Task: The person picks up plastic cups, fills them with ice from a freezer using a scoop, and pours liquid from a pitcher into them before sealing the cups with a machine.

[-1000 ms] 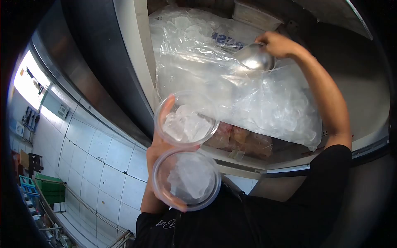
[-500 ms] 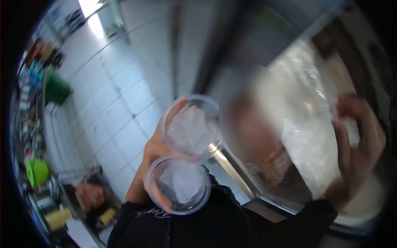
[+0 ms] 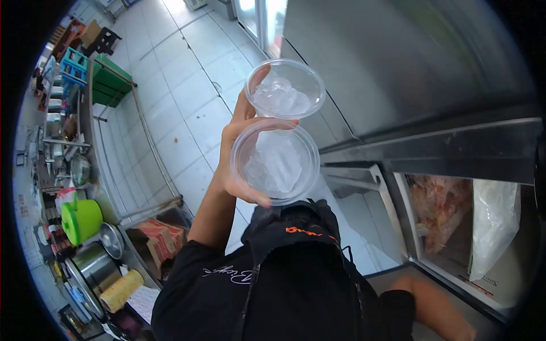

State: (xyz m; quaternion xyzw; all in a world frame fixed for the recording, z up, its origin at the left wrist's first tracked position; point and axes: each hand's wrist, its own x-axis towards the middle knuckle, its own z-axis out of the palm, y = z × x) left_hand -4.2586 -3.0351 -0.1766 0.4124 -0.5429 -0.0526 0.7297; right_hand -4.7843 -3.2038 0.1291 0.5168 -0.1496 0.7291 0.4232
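Note:
My left hand [image 3: 234,150] is raised in the middle of the view, its fingers wrapped round two clear plastic cups. The upper cup [image 3: 310,85] and the lower cup [image 3: 310,153] stand close together, one above the other in view. Chunks of ice [image 3: 278,165] lie in the lower cup, and smaller ice pieces [image 3: 284,98] are in the upper one. Of my right arm only a blurred bare forearm [image 3: 435,307] shows at the lower right; the hand itself is outside the picture.
At the right, an open freezer [image 3: 466,153] holds a white plastic bag [image 3: 495,216] and packed, reddish-brown food [image 3: 441,207]. Along the left runs a cluttered counter with a green pot [image 3: 82,221], a metal pot [image 3: 99,267] and a yellow roll [image 3: 122,290]. A green bin [image 3: 111,79] stands beyond.
My right hand has left the freezer area and dropped out of view at the lower right. The cups in my left hand now appear higher. A blurred round shape before the freezer is gone.

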